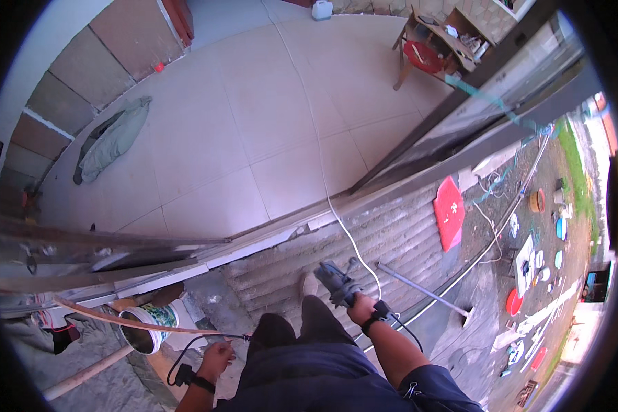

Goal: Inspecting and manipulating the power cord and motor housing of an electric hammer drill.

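My right hand (364,309) is wrapped round the rear of a dark grey corded power tool (336,283), which is held out in front of my legs. Its exact kind is hard to make out. A white cord (353,240) runs close by the tool and away over the doorway. Low at the left, my left hand (218,357) is closed, its fingers curled in; whatever may be inside them is hidden. A black cable (185,350) loops near it from the wrist band. Beside that hand stands a white bucket (166,317) with a green pattern.
A ridged concrete ramp (302,254) lies before me, leading to a tiled floor (240,123). At the right are a long grey rod (426,290) with a flat end and a red mat (449,214). A metal door (460,130) stands beyond. Wooden poles (93,371) lie left.
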`<state>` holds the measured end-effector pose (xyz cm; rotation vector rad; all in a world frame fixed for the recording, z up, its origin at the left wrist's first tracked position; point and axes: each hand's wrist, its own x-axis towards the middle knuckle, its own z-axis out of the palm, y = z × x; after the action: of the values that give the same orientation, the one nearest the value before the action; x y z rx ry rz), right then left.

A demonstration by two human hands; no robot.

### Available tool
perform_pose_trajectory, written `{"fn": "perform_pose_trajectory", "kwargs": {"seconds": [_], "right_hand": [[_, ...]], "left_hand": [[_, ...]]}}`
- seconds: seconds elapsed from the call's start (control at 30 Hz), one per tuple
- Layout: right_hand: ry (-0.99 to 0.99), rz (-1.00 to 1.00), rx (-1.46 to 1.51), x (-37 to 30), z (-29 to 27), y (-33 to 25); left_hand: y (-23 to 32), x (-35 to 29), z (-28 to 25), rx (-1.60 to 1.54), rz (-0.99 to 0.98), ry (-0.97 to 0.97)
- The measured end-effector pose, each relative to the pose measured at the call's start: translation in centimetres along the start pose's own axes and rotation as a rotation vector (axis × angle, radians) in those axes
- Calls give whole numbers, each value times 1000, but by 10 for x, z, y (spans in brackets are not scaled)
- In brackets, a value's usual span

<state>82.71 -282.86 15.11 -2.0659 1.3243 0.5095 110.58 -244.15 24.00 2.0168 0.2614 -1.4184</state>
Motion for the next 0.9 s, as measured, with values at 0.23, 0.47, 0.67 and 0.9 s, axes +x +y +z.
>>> {"fn": "perform_pose_trajectory", "kwargs": {"seconds": [0.23,0.47,0.67,0.9], "right_hand": [[-31,-191,-112,110,-75,-107],[-13,-284,48,188,-169,-238],[-33,-198,99,220,-296,-341],[28,-48,104,293,-357,-385]], "left_hand": [[40,-5,-7,13,-56,17],[50,17,-33,602,662,-34],[145,-32,-42,181,196,43],[221,-25,-46,60,110,72]]}}
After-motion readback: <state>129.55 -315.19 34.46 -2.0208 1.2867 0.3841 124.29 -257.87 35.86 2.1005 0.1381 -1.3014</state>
